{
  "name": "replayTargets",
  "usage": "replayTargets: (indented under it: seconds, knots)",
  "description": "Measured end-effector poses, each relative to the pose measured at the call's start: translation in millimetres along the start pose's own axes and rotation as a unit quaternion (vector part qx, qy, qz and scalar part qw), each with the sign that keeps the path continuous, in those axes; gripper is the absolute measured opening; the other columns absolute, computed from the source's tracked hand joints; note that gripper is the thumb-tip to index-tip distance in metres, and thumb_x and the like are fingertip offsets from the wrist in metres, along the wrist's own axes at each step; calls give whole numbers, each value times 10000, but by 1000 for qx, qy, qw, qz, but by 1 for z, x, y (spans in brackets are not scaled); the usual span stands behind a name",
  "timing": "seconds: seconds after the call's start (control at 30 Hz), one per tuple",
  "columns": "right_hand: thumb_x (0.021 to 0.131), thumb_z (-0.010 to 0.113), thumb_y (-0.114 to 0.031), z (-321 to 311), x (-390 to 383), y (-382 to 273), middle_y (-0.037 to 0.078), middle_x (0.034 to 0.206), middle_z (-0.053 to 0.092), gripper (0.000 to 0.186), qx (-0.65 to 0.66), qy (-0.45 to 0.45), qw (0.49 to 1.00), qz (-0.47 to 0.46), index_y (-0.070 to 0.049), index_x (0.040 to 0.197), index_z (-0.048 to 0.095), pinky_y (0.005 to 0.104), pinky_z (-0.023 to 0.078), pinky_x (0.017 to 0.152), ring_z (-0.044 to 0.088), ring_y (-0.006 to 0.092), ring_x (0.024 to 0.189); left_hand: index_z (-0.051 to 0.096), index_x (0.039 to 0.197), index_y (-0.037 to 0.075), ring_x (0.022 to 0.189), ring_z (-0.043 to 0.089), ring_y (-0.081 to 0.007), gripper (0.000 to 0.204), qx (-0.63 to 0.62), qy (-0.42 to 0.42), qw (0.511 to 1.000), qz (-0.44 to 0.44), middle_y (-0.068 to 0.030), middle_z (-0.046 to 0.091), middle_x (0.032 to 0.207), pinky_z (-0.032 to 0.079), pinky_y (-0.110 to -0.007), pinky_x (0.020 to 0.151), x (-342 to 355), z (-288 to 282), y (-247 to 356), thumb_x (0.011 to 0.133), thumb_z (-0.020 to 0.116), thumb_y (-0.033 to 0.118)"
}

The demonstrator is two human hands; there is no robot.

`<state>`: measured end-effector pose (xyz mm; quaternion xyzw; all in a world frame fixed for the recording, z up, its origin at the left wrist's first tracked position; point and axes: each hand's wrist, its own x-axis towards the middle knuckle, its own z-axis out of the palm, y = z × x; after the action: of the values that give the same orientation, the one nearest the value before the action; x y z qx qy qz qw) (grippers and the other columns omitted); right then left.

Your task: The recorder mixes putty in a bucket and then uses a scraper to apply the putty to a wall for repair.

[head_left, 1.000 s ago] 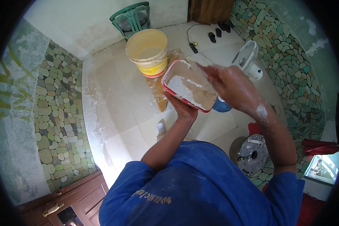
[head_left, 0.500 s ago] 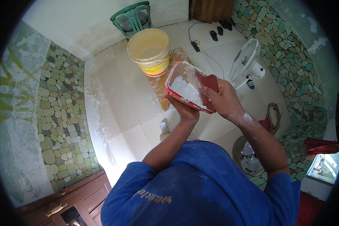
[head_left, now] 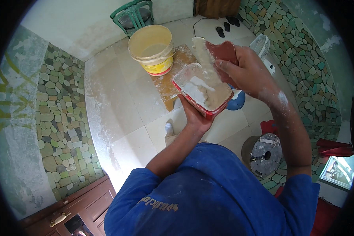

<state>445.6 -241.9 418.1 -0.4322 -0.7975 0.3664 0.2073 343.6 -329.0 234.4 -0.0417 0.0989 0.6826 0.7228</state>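
Note:
My left hand (head_left: 196,114) supports a red-rimmed plastic tub (head_left: 185,93) from below, its fingers wrapped round the near side. White paste (head_left: 198,87) lies inside, with a beige smear over the right part. Gripped in my right hand (head_left: 249,70) is a dark red flat scraper (head_left: 223,54), held tilted just above the tub's far right side. Beige paste coats the scraper's left edge. Dried white smudges mark my right wrist.
A yellow-banded bucket (head_left: 151,51) stands on a spattered wooden board (head_left: 165,82) ahead. Behind it is a green plastic chair (head_left: 131,17). To the right are a white and blue fan (head_left: 236,101), a round grey metal drum (head_left: 265,153) and dark sandals (head_left: 220,31). Pebbled stone covers the side walls.
My right hand has lifted the scraper up and out of the tub, and paste now coats its edge. The tub has tipped more level, and beige paste shows across its right part.

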Motion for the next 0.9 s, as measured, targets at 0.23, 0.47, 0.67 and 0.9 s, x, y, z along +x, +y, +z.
replayTargets:
  seconds: [0.23,0.47,0.67,0.9]
  knots:
    - [892,599,-165,-3,1,-10,115,741,666,238,-10,7,999,30,66,937,640,312,490,602,627,162,643,311,1474,185,1288,468,-399,864,-61,-4,997,-55,-115,431,1457,404,-635,1000,0,-6,0,856,308,788]
    - [893,585,-157,-3,0,-10,105,721,660,226,-10,38,999,17,63,916,633,311,479,590,624,130,650,329,1465,184,1288,469,-387,865,-35,-14,998,-52,-113,448,1442,397,-628,1011,-2,-9,2,850,316,792]
    - [887,585,-153,-5,-6,-5,178,734,658,215,-41,-47,998,4,57,896,629,367,506,621,661,234,667,338,1465,197,1320,443,-342,858,4,24,1000,-8,-89,438,1454,361,-609,1053,-3,-9,0,850,321,794]
    - [876,567,-126,42,-16,15,250,912,654,303,-230,-150,961,-18,14,1138,626,437,510,758,645,413,853,253,1508,190,1374,368,-281,898,52,-24,997,58,-59,356,1511,295,-452,1147,-4,-3,-6,852,295,802]
